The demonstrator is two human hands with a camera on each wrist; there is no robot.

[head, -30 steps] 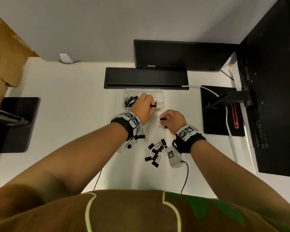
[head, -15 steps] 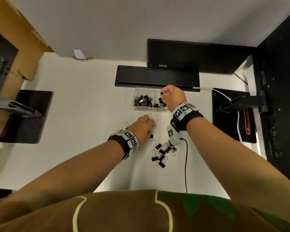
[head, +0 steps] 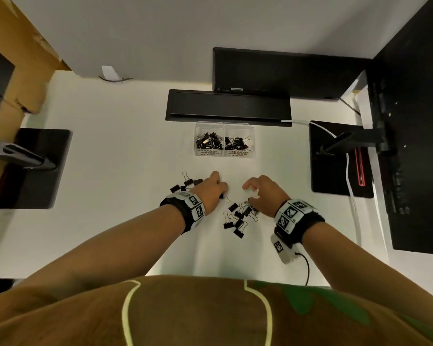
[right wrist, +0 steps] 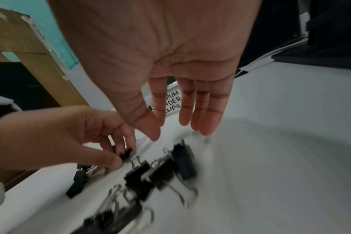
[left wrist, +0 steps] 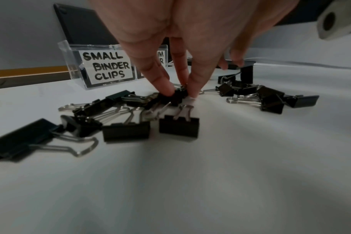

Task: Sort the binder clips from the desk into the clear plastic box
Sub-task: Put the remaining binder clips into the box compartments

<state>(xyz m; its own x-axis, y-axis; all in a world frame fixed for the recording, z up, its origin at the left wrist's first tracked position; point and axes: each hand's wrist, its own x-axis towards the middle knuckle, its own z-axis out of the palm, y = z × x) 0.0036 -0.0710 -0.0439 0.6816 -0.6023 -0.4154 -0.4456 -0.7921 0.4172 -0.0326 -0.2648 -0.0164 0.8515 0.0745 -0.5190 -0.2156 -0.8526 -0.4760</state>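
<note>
Several black binder clips [head: 238,216] lie loose on the white desk [head: 110,171], with a few more [head: 185,183] left of my left hand. My left hand [head: 211,193] is down among them and pinches a small black clip [left wrist: 175,95] between thumb and fingers; the same clip [right wrist: 124,153] shows in the right wrist view. My right hand [head: 263,193] hovers over the pile with fingers straight and spread, holding nothing [right wrist: 182,129]. The clear plastic box [head: 224,139] stands beyond, its two compartments labelled small [left wrist: 106,66] and medium, both holding clips.
A black keyboard-like bar [head: 228,107] lies right behind the box, a monitor [head: 285,73] behind that. Black monitor bases stand at left [head: 28,168] and right [head: 340,158]. A white cable [head: 350,186] runs along the right side. A cardboard box [head: 15,71] is at far left.
My right hand left the box and came back down over the pile, now empty. My left hand stayed low at the pile and closed its fingertips on a small clip.
</note>
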